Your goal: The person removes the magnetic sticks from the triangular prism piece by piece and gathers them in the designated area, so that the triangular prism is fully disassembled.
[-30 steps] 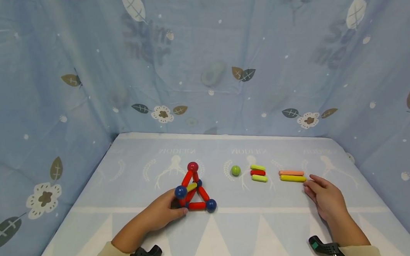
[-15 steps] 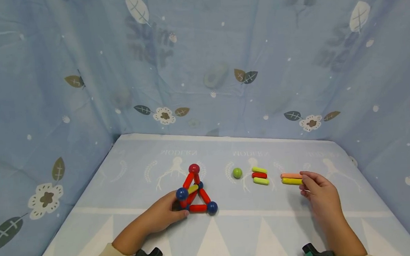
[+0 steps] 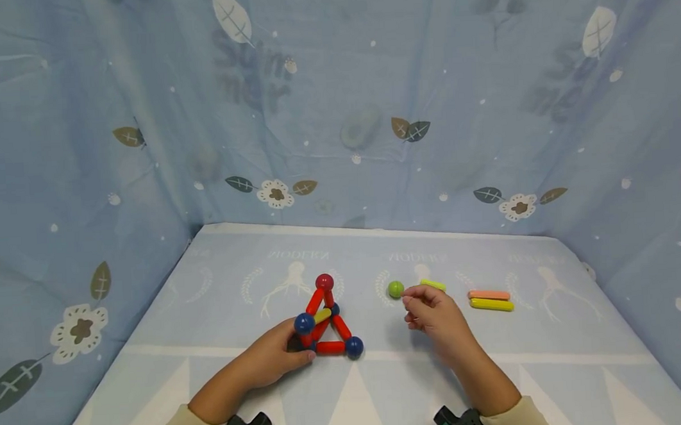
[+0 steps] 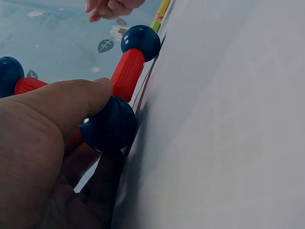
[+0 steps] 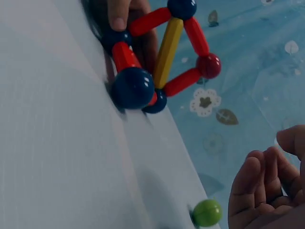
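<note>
My left hand [image 3: 270, 357] holds the lower left of a magnetic rod-and-ball frame [image 3: 330, 348] resting on the table. In the left wrist view, the thumb presses where a dark blue ball [image 4: 112, 125] meets a red rod [image 4: 127, 74]. Red rods, blue balls, one yellow rod [image 5: 168, 52] and a red ball [image 5: 208, 65] make up the frame. My right hand [image 3: 441, 316] hovers by a green ball [image 3: 395, 290], fingers loosely bent. A gap shows between its thumb [image 5: 291, 140] and fingers, with nothing in it.
Behind the right hand lies a light green rod [image 3: 433, 285]; the short rods beside it are hidden. An orange rod [image 3: 489, 294] and a long yellow rod [image 3: 492, 305] lie together farther right. A patterned blue curtain [image 3: 312, 111] surrounds the table's back and sides.
My right hand has left the orange and yellow rods and swung left to the green ball, covering some short rods. The left hand keeps its hold on the frame.
</note>
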`<state>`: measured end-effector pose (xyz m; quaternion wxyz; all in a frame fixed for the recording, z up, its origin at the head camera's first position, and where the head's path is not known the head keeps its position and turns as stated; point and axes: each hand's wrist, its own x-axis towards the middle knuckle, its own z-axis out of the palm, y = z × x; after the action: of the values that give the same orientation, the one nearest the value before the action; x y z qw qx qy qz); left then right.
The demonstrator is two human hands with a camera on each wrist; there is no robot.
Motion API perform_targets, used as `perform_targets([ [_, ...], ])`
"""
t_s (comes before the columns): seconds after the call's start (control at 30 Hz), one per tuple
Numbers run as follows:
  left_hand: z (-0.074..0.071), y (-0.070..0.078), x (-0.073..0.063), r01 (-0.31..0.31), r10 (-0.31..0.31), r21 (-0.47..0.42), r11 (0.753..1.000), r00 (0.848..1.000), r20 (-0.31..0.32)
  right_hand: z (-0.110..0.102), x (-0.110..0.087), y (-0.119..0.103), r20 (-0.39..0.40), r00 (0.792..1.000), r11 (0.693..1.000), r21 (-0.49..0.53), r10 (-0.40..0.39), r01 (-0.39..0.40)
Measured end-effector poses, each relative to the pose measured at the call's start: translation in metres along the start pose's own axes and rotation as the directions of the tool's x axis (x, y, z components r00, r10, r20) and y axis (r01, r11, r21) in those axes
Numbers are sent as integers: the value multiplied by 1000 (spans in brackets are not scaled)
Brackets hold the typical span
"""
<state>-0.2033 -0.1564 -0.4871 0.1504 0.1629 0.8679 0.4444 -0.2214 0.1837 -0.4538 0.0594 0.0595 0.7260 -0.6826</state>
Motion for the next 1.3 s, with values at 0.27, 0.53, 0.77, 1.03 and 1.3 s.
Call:
perform_targets([
  [0.27,1,1,1,8,-8,19,1000,1000,-5,36,-2,-2,198,980,985,-168,1,33],
  [0.53,2,0,2,14,-13,29,999,1000,-10,51,-1,2,279,960,941,-331,22,74],
  [0.77,3,0,1,11,-10,33,999,1000,-21,61,-1,10,367,928,896,-431,66,107],
  [1.03,3,0,0,-9,9,37,999,1000,-15,67,-1,18,417,907,839,-510,49,189],
  [1.3,4,1,1,21,-20,17,1000,999,-42,65,0,19,423,906,848,-482,6,220],
])
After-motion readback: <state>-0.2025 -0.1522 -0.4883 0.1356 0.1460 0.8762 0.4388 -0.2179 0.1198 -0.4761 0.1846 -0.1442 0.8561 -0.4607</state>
